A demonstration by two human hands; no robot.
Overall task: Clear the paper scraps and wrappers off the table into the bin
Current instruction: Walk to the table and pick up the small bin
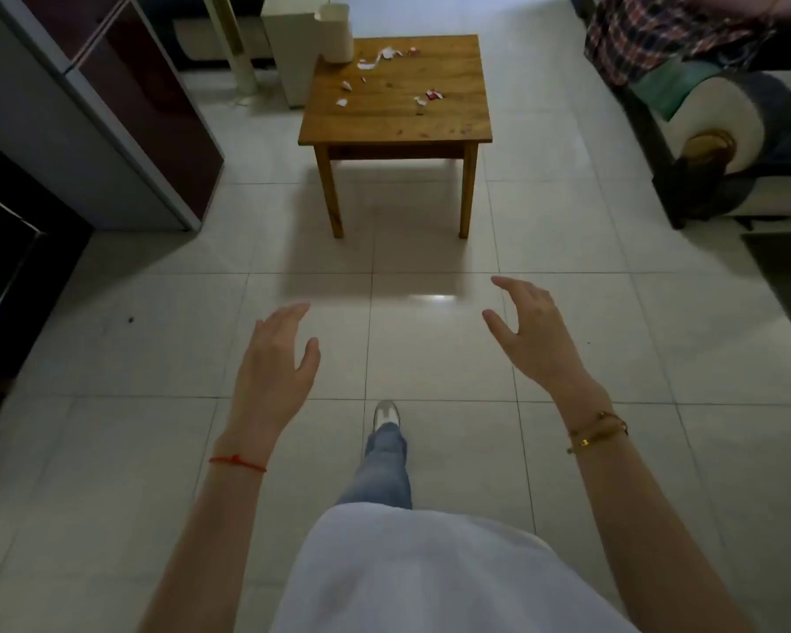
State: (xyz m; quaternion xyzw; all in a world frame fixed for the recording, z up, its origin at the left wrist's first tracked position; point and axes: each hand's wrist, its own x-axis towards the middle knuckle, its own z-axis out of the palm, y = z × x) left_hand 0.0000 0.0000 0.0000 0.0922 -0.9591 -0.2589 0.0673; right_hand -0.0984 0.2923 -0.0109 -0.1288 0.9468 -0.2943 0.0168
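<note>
A small square wooden table (398,125) stands on the tiled floor some way ahead of me. White paper scraps (375,61) lie near its far left part, smaller white bits (342,101) sit at its left side, and a red-and-white wrapper (434,94) lies right of centre. A white bin (336,32) stands on the table's far left corner. My left hand (277,363) and my right hand (528,333) are held out over the floor, well short of the table, fingers apart and holding nothing.
A dark cabinet with a grey side (124,116) lines the left. A sofa with a rolled armrest (722,130) and a checked cloth (658,34) stands at the right. A white appliance (288,52) stands behind the table. My foot (386,415) steps forward on the tiles.
</note>
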